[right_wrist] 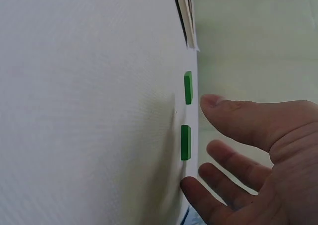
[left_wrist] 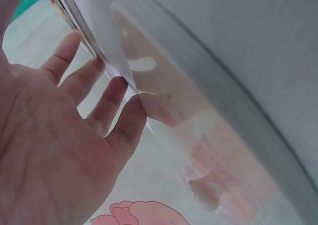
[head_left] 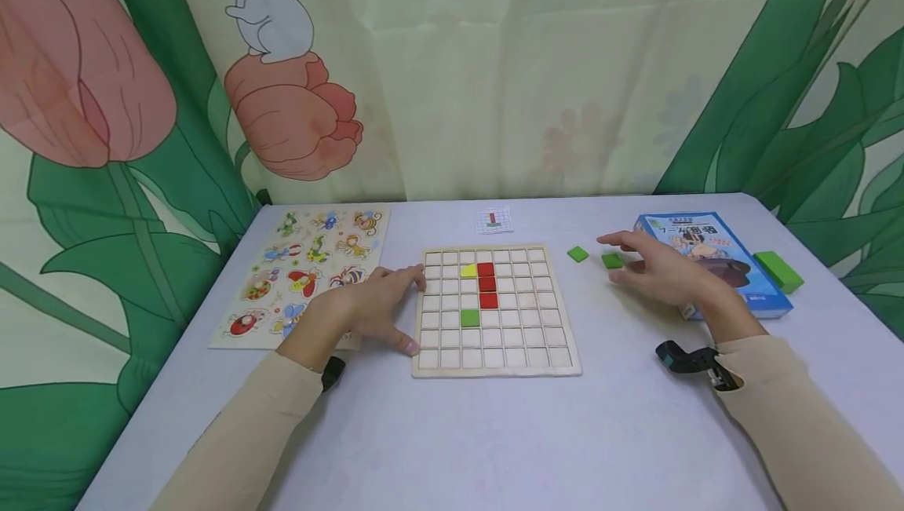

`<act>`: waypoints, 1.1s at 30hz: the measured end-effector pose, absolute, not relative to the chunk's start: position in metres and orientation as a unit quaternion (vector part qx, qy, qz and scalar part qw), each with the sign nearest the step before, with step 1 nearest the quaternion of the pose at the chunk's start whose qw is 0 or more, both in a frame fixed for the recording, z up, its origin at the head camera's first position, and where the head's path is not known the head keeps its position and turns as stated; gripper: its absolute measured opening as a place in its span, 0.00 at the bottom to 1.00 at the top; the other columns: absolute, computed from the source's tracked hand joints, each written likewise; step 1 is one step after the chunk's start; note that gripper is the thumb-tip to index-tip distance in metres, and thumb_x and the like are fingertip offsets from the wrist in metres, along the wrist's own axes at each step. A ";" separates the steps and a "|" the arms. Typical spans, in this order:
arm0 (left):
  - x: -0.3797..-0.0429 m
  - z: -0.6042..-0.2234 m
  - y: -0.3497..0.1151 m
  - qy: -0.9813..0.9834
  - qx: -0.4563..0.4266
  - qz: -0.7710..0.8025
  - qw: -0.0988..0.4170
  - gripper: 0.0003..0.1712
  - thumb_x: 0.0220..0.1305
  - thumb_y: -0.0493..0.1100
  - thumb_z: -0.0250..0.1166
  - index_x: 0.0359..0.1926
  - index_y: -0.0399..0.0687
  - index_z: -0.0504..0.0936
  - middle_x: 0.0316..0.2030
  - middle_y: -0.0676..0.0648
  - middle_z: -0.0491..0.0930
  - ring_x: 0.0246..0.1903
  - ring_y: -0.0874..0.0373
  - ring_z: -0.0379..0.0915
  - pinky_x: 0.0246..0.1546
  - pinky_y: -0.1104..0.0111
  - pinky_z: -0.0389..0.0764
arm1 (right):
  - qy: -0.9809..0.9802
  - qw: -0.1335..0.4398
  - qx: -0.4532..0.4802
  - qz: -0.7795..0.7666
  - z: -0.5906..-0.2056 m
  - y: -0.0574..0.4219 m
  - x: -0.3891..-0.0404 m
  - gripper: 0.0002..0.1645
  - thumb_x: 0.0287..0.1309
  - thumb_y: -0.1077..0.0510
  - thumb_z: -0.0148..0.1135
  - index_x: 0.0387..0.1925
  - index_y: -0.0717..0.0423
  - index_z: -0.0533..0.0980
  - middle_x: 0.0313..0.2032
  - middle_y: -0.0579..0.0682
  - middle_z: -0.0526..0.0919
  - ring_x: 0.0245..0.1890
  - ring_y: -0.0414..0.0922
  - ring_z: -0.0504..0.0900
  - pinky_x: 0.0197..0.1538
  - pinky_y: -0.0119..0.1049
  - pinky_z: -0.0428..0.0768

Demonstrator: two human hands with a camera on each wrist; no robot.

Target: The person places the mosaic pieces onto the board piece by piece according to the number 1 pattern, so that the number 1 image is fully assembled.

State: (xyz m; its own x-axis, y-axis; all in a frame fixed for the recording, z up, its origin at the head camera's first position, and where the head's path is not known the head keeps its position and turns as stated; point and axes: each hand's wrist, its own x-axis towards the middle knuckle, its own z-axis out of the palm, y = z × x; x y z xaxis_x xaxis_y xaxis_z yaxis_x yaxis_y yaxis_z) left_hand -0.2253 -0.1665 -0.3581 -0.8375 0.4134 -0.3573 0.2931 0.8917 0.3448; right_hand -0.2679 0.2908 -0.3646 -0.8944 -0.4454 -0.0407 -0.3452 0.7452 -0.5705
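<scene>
A square wooden grid board (head_left: 523, 338) lies mid-table. It carries a yellow tile (head_left: 468, 270), a column of three red tiles (head_left: 487, 282) and one green tile (head_left: 469, 318). Along the board's left side rests my left hand (head_left: 377, 303), thumb and fingers spread, fingertips at its edge; the left wrist view shows its palm (left_wrist: 54, 140) with nothing in it. Right of the board lie two loose green tiles, one nearer the board (head_left: 577, 253), the other (head_left: 611, 260) by my right hand (head_left: 664, 268). That hand hovers with thumb and fingers apart around the second tile, holding nothing.
A small card with a coloured grid pattern (head_left: 494, 220) lies behind the board. To the left is a sheet of insect pictures (head_left: 304, 252). On the right sit a blue box (head_left: 763, 303) and a green block (head_left: 779, 271). A printed curtain (head_left: 459, 103) hangs behind the table.
</scene>
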 end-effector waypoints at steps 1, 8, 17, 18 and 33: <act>-0.225 -0.358 -0.167 0.948 0.186 0.139 0.217 0.55 0.43 0.65 0.83 0.67 0.64 0.63 0.78 0.50 0.57 0.76 0.46 0.50 0.68 0.44 0.66 | 0.932 0.090 -0.209 -0.283 -0.366 0.291 -0.267 0.36 0.72 0.58 0.62 0.76 0.55 0.61 0.74 0.65 0.59 0.74 0.69 0.58 0.69 0.66 0.65; -0.221 -0.356 -0.171 0.948 0.194 0.140 0.211 0.55 0.43 0.65 0.83 0.67 0.62 0.63 0.79 0.49 0.55 0.76 0.45 0.49 0.69 0.44 0.65 | 0.937 0.089 -0.211 -0.263 -0.368 0.288 -0.265 0.37 0.71 0.58 0.63 0.75 0.57 0.60 0.74 0.66 0.62 0.72 0.71 0.62 0.68 0.65 0.66; -0.226 -0.357 -0.169 0.949 0.192 0.132 0.212 0.57 0.41 0.67 0.83 0.68 0.64 0.62 0.78 0.49 0.57 0.76 0.46 0.48 0.68 0.44 0.66 | 0.942 0.073 -0.234 -0.231 -0.366 0.290 -0.267 0.35 0.69 0.59 0.65 0.72 0.62 0.65 0.69 0.68 0.70 0.69 0.68 0.68 0.68 0.64 0.66; -0.226 -0.357 -0.169 0.949 0.191 0.131 0.213 0.57 0.41 0.67 0.83 0.68 0.64 0.61 0.78 0.49 0.57 0.76 0.46 0.48 0.68 0.44 0.67 | 0.942 0.071 -0.236 -0.227 -0.365 0.290 -0.267 0.34 0.69 0.59 0.65 0.71 0.63 0.66 0.68 0.68 0.72 0.68 0.68 0.69 0.68 0.64 0.67; -0.226 -0.356 -0.165 0.948 0.192 0.137 0.214 0.57 0.40 0.66 0.84 0.67 0.63 0.62 0.75 0.48 0.61 0.76 0.45 0.49 0.67 0.42 0.66 | 0.951 0.057 -0.225 -0.203 -0.368 0.289 -0.264 0.30 0.66 0.58 0.68 0.66 0.61 0.72 0.52 0.60 0.80 0.56 0.59 0.77 0.62 0.62 0.73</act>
